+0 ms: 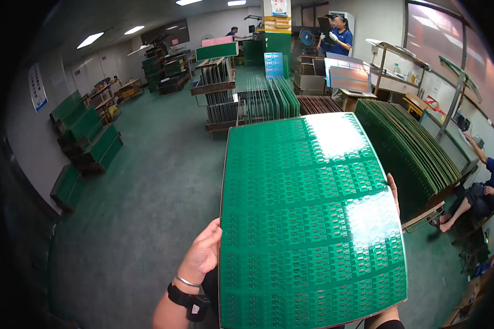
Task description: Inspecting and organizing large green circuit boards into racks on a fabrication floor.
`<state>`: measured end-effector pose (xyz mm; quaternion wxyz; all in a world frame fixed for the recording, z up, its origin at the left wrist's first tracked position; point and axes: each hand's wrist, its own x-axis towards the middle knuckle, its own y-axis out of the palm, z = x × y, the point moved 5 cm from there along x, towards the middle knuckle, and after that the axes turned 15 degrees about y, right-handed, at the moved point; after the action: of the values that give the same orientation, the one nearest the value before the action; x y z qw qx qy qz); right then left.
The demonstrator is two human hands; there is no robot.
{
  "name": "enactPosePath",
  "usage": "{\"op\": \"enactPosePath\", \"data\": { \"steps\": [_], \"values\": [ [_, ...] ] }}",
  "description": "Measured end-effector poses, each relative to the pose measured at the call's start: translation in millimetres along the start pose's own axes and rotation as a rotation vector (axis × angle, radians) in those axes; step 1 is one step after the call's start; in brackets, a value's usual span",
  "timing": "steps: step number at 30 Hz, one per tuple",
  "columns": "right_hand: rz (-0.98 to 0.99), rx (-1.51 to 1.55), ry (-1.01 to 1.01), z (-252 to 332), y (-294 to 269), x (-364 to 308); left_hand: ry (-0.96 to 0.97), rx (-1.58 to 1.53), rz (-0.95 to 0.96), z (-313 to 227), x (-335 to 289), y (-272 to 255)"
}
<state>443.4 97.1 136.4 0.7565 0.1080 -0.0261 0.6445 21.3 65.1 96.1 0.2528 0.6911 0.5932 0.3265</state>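
A large green printed circuit board panel (291,219) fills the middle of the head view, tilted toward me. Rows of small repeated circuit patterns cover it, and two bright reflections shine on its right half. My left hand (206,247) grips its left edge, with the fingers partly behind it. At the right edge, only some fingers of my right hand (393,192) show; they hold the panel from the side, and the rest of that hand is hidden behind it. A dark watch-like band and a bracelet sit on my left wrist.
Ahead are racks of upright panels (271,98), and at the right a long row of green panels (406,148). More green panels (90,137) stand in stacks by the left wall. One person (340,38) stands at the back; another person (491,181) sits at the far right.
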Motion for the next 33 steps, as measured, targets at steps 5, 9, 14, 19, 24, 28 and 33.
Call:
{"op": "enactPosePath", "data": {
  "steps": [5, 9, 14, 19, 24, 28, 33],
  "values": [
    [0.233, 0.505, 0.421, 23.7, 20.9, -43.7, -0.074, -0.035, -0.120, 52.1, 2.3, -53.7],
    [0.380, 0.052, 0.463, -18.3, -61.4, -110.0, -0.047, -0.077, -0.146, 86.9, 13.0, -74.2],
    [-0.026, -0.035, 0.559, 40.4, -23.9, -107.0, -0.096, 0.108, -0.084, 133.9, 34.9, -93.7],
    [-0.101, -0.237, 0.497, 51.3, 10.2, -100.8, -0.019, 0.869, -0.254, 173.2, 33.0, -175.5],
    [-0.076, -0.285, 0.360, 36.6, 80.4, -71.5, 0.370, 1.211, -0.222, 167.7, 33.6, -176.0],
    [0.021, -0.466, 0.362, -2.4, 116.2, -54.2, 0.454, 1.455, -0.122, 171.4, 32.2, -164.0],
    [0.109, -0.529, 0.398, -39.5, 157.6, -44.5, 0.387, 1.604, 0.120, 198.0, 42.2, -140.5]
  ]
}}
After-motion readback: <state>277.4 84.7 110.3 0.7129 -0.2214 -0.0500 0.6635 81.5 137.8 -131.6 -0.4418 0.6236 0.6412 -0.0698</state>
